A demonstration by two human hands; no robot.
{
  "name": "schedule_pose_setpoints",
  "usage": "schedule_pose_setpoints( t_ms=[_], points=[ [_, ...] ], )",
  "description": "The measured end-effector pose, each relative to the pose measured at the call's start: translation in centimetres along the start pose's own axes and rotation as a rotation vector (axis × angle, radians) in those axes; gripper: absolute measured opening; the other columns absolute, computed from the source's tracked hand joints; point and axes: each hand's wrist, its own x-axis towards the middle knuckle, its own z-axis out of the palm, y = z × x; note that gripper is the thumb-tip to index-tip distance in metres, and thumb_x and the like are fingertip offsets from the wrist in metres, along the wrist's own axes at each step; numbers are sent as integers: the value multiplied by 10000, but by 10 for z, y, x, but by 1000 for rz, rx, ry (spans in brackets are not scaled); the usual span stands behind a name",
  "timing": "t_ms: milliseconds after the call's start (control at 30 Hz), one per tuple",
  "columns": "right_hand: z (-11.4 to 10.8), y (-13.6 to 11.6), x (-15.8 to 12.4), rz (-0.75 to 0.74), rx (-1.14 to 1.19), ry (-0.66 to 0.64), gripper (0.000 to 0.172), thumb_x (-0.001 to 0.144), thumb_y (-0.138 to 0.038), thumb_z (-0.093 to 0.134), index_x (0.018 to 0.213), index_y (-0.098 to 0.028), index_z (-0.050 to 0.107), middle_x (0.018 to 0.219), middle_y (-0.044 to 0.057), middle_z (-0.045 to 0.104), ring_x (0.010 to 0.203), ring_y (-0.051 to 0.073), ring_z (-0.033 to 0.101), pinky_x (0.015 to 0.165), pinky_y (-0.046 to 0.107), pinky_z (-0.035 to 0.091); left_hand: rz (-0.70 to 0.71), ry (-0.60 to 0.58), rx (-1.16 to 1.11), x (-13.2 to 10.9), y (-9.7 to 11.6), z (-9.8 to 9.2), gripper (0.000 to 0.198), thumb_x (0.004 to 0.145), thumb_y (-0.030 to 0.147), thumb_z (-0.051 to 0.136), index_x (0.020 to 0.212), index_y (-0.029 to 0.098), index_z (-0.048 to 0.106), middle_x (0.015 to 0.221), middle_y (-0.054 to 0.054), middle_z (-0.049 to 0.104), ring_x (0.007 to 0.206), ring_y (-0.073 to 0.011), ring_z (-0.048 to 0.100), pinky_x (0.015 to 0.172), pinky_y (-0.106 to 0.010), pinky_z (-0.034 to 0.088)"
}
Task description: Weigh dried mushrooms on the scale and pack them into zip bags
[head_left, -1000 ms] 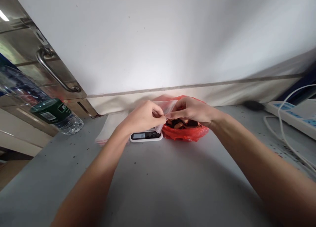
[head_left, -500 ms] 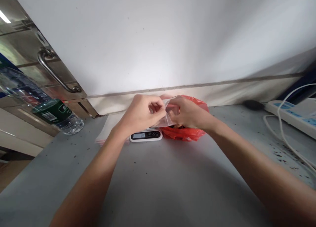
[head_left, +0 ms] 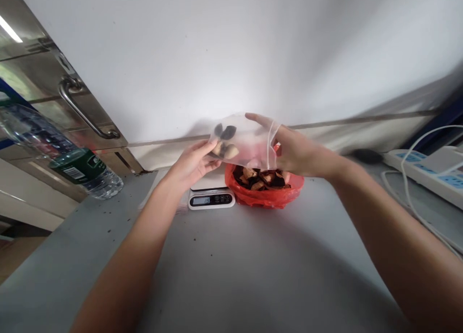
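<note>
A clear zip bag (head_left: 249, 137) stretches between my two hands above the scale and the red bag. In its left end lie several dried slices (head_left: 228, 150), some pale and some dark. My left hand (head_left: 193, 165) pinches that end between thumb and fingers. At the zip end, my right hand (head_left: 292, 147) reaches into the bag's mouth with one digit stretched along the top edge; its lower fingers are partly hidden. Below, an open red plastic bag (head_left: 269, 200) holds many brown and dark dried slices (head_left: 260, 178). A white digital scale (head_left: 211, 200) stands beside it.
A stack of clear bags (head_left: 155, 193) lies left of the scale, partly behind my left arm. A large water bottle (head_left: 81, 166) leans in at the left. On the right is a white power strip (head_left: 427, 171) with a cable (head_left: 407, 178). A white wall (head_left: 217, 58) rises behind.
My hands have moved apart, drawing the zip bag out flat and lifting it slightly. The slices inside it and those in the red bag now show. My left hand has shifted to the bag's far end.
</note>
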Motion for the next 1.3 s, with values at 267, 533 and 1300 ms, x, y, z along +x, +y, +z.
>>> schedule_pose_setpoints(
  t_ms=[267, 533, 1300],
  points=[
    [-65, 26, -22, 133, -188, -264, 429, 779, -671, 707, 954, -315, 871, 1075, 65, 829, 965, 359, 721, 815, 461, 546, 129, 74, 261, 12, 8, 9, 151, 947, 332, 719, 877, 215, 782, 976, -51, 785, 905, -172, 711, 766, -265, 562],
    [-70, 37, -25, 214, -235, -207, 462, 761, -677, 745, 1010, -305, 859, 1071, 61, 833, 991, 362, 741, 829, 478, 557, 385, -101, 552, 35, 39, 42, 210, 927, 285, 728, 771, 163, 795, 827, -68, 768, 810, -173, 692, 794, -322, 563],
    [-54, 28, -15, 166, -110, -69, 470, 702, -621, 830, 1001, -259, 825, 1082, 77, 819, 1031, 348, 713, 870, 441, 535, 515, -20, 545, 29, 78, 70, 44, 883, 172, 795, 845, 152, 805, 892, -10, 778, 1070, -262, 727, 852, -330, 567]
  ],
)
